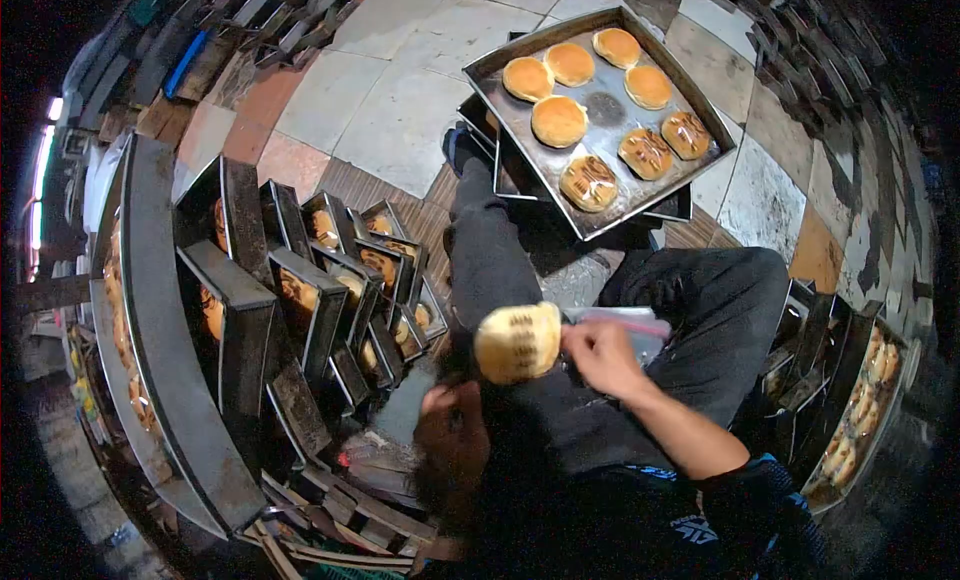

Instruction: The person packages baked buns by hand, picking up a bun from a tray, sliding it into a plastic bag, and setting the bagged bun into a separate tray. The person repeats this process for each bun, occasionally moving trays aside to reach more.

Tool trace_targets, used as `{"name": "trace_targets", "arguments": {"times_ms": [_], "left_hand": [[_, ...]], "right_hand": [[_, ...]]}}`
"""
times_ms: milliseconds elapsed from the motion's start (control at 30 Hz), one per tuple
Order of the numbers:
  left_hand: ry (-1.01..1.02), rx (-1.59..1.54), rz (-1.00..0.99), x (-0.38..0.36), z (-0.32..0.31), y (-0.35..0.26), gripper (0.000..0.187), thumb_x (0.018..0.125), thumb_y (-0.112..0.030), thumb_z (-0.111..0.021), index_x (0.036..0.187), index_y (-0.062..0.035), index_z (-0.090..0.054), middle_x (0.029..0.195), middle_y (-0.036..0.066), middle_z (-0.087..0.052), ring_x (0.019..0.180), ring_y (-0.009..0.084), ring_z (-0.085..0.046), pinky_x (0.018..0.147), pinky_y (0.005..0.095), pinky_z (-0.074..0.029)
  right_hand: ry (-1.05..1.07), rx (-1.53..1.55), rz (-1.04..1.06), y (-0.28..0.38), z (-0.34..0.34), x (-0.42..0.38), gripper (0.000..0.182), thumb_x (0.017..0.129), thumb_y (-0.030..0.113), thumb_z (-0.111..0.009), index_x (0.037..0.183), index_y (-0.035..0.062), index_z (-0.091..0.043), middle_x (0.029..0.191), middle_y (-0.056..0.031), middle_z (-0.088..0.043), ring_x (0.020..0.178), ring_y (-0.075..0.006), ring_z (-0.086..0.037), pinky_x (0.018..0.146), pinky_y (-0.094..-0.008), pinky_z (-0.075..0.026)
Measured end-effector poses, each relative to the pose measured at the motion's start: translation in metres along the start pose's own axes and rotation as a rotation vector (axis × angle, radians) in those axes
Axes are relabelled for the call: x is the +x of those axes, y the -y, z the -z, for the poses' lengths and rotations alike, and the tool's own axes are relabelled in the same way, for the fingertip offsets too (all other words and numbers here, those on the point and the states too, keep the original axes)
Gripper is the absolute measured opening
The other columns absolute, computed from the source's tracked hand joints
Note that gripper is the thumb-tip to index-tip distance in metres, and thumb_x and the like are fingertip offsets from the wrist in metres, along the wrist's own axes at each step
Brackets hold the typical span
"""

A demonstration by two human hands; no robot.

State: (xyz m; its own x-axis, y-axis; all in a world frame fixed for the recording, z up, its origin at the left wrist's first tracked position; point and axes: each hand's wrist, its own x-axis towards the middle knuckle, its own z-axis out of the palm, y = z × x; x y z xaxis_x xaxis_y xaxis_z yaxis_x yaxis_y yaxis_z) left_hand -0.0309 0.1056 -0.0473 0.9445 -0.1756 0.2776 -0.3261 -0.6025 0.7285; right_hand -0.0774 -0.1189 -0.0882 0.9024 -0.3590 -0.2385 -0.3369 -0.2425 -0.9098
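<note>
A round bun [518, 345] with dark marks on its pale face is in the air over my lap. My right hand [605, 358] is closed at its right edge, thumb and fingers pinched together. Clear plastic bags [635, 327] with a pinkish edge lie on my thigh behind that hand. In shadow below the bun is my left hand [455, 430], loosely curled, its fingers apart and slightly blurred, with nothing visible in it. A metal tray [605, 108] ahead of me carries several buns, some plain golden, others with dark brown streaks.
The bun tray rests on other stacked trays [510, 170]. Many narrow metal pans [245, 330] with streaked buns are piled at my left, beside a long pan [175, 330]. Another bun-filled pan [850, 415] stands at my right. Worn tiles [400, 110] cover the floor ahead.
</note>
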Motion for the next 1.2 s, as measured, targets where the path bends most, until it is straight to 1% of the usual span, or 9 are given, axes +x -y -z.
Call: {"name": "trace_targets", "arguments": {"times_ms": [100,200,367,533,600,700,967,1100,1200], "left_hand": [[0.023,-0.101,0.129,0.031,0.022,-0.011,0.019,0.086,-0.015,-0.075,0.089,0.0029,-0.069,0.076,0.01,-0.069,0.066,0.0128,-0.061,0.058,0.0299,-0.051],[0.002,-0.41,0.32,0.093,-0.004,-0.025,0.022,0.091,-0.021,-0.069,0.086,0.0005,-0.07,0.073,0.001,-0.064,0.06,0.0045,-0.051,0.051,0.0236,-0.039],[0.018,-0.667,0.573,0.138,-0.018,-0.028,0.026,0.098,-0.023,-0.057,0.102,0.0004,-0.066,0.067,-0.007,-0.05,0.054,0.0016,-0.037,0.05,0.0179,-0.026],[-0.11,-0.57,0.189,0.106,-0.075,0.019,0.021,0.094,-0.023,-0.062,0.094,-0.0022,-0.062,0.082,0.002,-0.059,0.069,0.0106,-0.053,0.066,0.0261,-0.044],[0.223,-0.713,0.346,0.085,-0.094,0.003,0.015,0.092,-0.018,-0.065,0.093,-0.0039,-0.059,0.084,0.007,-0.062,0.072,0.0152,-0.057,0.069,0.0279,-0.047],[0.426,-0.381,-0.141,0.096,-0.111,-0.071,0.016,0.082,-0.014,-0.071,0.095,-0.0087,-0.063,0.093,0.01,-0.061,0.088,0.0259,-0.057,0.08,0.0342,-0.044],[0.899,-0.096,-0.245,0.047,-0.14,-0.052,0.013,0.084,-0.014,-0.065,0.094,-0.0066,-0.069,0.088,0.016,-0.064,0.085,0.0362,-0.061,0.078,0.0443,-0.051],[0.8,-0.106,-0.223,0.046,-0.145,-0.058,0.021,0.088,-0.024,-0.066,0.094,-0.0044,-0.069,0.076,0.015,-0.064,0.072,0.0354,-0.064,0.067,0.0407,-0.052],[0.789,-0.179,-0.195,0.058,-0.126,-0.07,0.033,0.083,-0.033,-0.073,0.098,-0.0036,-0.071,0.083,0.015,-0.067,0.078,0.0317,-0.066,0.072,0.0375,-0.053]], "right_hand": [[-0.127,-0.133,0.054,0.069,0.043,0.024,0.012,0.081,0.017,-0.073,0.08,0.0049,-0.072,0.081,-0.0141,-0.07,0.071,-0.0279,-0.066,0.065,-0.0374,-0.048],[0.111,-0.22,0.656,0.107,0.033,0.054,0.049,0.071,0.022,-0.082,0.116,0.0073,-0.068,0.108,-0.0121,-0.071,0.099,-0.0271,-0.068,0.088,-0.0392,-0.05],[0.415,0.026,0.208,0.09,0.04,0.115,0.06,0.072,0.023,-0.083,0.125,0.0029,-0.061,0.115,-0.0161,-0.068,0.109,-0.0254,-0.064,0.098,-0.0396,-0.047],[-0.302,0.45,-0.437,0.028,0.085,0.203,0.038,0.075,0.033,-0.082,0.095,0.0062,-0.063,0.088,-0.007,-0.065,0.083,-0.0159,-0.06,0.071,-0.0307,-0.048],[-0.36,0.297,-0.316,-0.032,0.122,0.255,0.047,0.08,0.037,-0.077,0.11,0.0035,-0.064,0.081,-0.0035,-0.062,0.077,-0.0162,-0.058,0.069,-0.0325,-0.049],[-0.628,-0.214,-0.024,-0.096,0.157,0.275,0.041,0.089,0.037,-0.067,0.109,0.0013,-0.069,0.089,-0.0126,-0.072,0.071,-0.0188,-0.065,0.068,-0.0357,-0.052],[0.518,-0.249,0.117,0.008,0.137,0.049,0.013,0.083,0.015,-0.071,0.088,0.0031,-0.073,0.076,-0.0101,-0.071,0.072,-0.0195,-0.068,0.068,-0.0324,-0.052],[0.197,-0.339,0.083,0.002,0.125,0.008,0.008,0.079,0.006,-0.07,0.086,0.0042,-0.07,0.081,-0.013,-0.07,0.074,-0.0326,-0.067,0.068,-0.0375,-0.053],[-0.327,-0.394,0.531,0.012,0.133,0.007,0.01,0.078,0.002,-0.069,0.087,0.0039,-0.071,0.086,-0.0131,-0.069,0.077,-0.0316,-0.066,0.073,-0.038,-0.054]]}}
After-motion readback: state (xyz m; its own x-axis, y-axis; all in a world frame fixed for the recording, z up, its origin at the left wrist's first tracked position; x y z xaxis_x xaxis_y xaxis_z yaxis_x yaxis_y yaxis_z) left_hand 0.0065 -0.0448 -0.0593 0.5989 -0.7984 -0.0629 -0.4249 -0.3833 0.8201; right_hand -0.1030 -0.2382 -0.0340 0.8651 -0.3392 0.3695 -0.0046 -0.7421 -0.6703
